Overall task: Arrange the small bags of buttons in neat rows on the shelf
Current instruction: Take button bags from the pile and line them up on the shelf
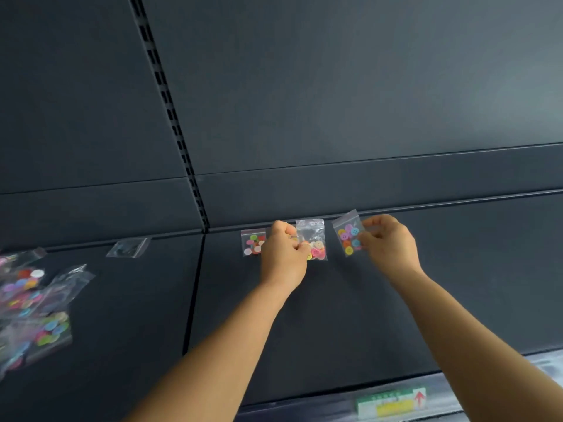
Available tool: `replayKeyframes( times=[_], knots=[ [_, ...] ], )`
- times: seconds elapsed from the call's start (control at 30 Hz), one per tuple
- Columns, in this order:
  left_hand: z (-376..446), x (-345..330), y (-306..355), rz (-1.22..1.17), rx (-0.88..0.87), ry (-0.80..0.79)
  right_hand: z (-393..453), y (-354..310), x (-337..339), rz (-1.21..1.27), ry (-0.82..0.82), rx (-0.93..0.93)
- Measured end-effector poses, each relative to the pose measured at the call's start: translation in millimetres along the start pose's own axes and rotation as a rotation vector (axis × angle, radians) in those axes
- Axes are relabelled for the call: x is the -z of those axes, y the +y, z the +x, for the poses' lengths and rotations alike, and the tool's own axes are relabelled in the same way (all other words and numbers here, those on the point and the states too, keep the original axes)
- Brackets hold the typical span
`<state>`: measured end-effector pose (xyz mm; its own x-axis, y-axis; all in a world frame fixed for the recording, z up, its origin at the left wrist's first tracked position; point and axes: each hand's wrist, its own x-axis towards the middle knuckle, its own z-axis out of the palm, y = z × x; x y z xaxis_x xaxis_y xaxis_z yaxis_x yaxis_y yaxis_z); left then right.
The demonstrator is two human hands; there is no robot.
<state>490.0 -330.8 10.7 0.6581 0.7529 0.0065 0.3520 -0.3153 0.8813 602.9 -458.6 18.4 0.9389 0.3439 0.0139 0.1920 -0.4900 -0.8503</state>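
Three small clear bags of coloured buttons line the back of the dark shelf (335,315). The leftmost bag (252,242) lies flat, partly hidden behind my left hand (283,254). That hand pinches the left edge of the middle bag (313,239), which holds pink and yellow buttons. My right hand (387,242) pinches the right edge of the third bag (348,234), which is tilted and holds pastel buttons. A loose pile of more button bags (33,306) lies at the far left of the neighbouring shelf.
A single clear bag with dark contents (129,248) lies at the back of the left shelf section. A slotted upright (170,117) divides the two back panels. A green and yellow price label (393,403) sits on the shelf's front rail.
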Motion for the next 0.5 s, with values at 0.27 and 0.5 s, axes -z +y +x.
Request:
replayKeyframes(
  times=[0.27, 0.5],
  knots=[
    [30.9, -47.8, 4.5, 0.231, -0.092, -0.026, 43.5, 21.8, -4.0, -0.112, -0.041, 0.016],
    [43.9, -62.4, -1.0, 0.461, -0.136, -0.067, 54.5, 32.1, -13.1, -0.332, -0.054, 0.13]
  ],
)
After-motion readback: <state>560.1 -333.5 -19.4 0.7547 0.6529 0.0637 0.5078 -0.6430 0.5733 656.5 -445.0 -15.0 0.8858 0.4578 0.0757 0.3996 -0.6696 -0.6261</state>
